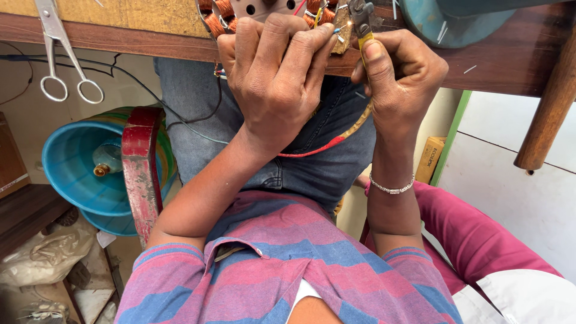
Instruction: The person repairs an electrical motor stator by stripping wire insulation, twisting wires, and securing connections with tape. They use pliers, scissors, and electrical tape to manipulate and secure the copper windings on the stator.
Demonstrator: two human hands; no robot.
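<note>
Copper-wound motor stator [264, 15] sits at the workbench [120, 30] edge, top centre, both hands working its wires.
Scissors [63, 54] lie upper left; the left hand [273, 84] pinches a thin wire [336, 30] at the coils, while the right hand [399, 78] is clenched round yellow-handled pliers [362, 18].

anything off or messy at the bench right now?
Mostly tidy. Scissors lie with their handles hanging past the table edge. White wire offcuts are scattered on the table beside the right hand holding a cutter.
</note>
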